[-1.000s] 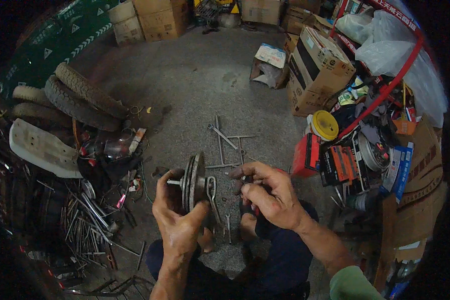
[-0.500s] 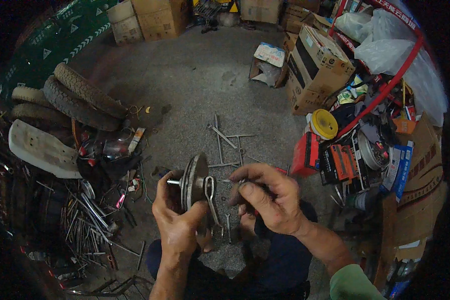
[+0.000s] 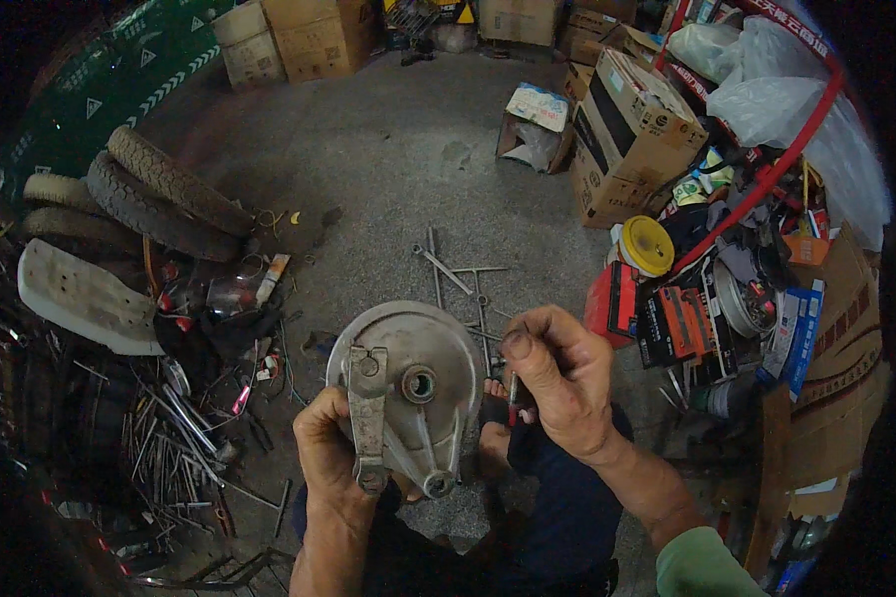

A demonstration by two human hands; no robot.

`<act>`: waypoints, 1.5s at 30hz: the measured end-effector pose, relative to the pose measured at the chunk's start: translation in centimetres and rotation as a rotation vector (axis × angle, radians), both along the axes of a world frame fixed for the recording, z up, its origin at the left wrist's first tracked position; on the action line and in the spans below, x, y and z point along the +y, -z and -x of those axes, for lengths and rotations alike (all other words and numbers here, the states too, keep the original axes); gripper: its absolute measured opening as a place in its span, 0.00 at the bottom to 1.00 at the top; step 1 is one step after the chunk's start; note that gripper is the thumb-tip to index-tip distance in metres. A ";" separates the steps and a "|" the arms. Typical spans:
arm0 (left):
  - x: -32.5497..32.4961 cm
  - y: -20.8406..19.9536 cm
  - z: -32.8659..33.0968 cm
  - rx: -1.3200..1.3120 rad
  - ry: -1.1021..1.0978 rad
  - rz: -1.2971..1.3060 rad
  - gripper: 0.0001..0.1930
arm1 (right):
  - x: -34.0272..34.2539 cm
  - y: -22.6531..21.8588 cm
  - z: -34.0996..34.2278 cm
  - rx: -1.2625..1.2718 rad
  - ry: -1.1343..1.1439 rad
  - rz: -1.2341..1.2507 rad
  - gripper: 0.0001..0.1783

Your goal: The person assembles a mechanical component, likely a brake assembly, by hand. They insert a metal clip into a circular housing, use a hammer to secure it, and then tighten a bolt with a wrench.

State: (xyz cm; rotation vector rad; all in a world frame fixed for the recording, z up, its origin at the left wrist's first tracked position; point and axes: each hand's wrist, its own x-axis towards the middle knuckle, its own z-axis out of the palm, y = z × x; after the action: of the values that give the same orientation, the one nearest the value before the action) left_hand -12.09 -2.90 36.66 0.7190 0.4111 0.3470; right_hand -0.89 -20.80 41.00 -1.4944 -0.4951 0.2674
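Note:
My left hand (image 3: 331,448) is closed round the left edge of a round grey metal brake drum plate (image 3: 400,333), holding it up with its flat face toward me. A brake lever arm (image 3: 368,398) lies along the plate's left side, and a round hub hole sits near the middle. Just right of the plate, my right hand (image 3: 562,388) is raised with thumb and fingers pinched together. A thin pale bit shows beneath the thumb; what it belongs to is too small to tell. Wrenches (image 3: 443,271) lie on the floor beyond the plate.
Motorcycle tyres (image 3: 169,194), a white curved panel (image 3: 85,298) and a heap of metal tools (image 3: 164,448) lie at left. Cardboard boxes (image 3: 632,129), a yellow-lidded tub (image 3: 646,247), a red box (image 3: 610,298) and a red rail (image 3: 782,164) stand at right.
The brake drum plate has turned from edge-on to face me, bringing its lever arm and hub hole into view. My right hand has shifted slightly right, still pinched.

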 end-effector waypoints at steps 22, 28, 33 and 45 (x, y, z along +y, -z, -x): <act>-2.3 -3.7 -1.1 0.317 -0.260 -0.771 0.20 | 0.5 1.1 -0.1 -0.066 -0.628 0.313 0.11; -2.3 -3.4 -1.0 0.352 -0.254 -0.754 0.20 | 0.5 1.3 0.2 -0.287 -0.196 0.412 0.12; -2.5 -3.4 -1.2 0.340 -0.255 -0.794 0.20 | 0.3 0.9 0.0 -0.170 -0.080 0.175 0.16; -3.9 -3.2 -1.7 0.328 -0.075 -0.769 0.22 | 1.0 1.6 -0.2 -0.674 0.027 0.086 0.15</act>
State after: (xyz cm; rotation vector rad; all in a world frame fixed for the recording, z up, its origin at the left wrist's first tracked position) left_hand -10.37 -6.85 39.82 1.5266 0.6230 0.4641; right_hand -0.70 -19.82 39.42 -1.6610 -1.0053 -0.2559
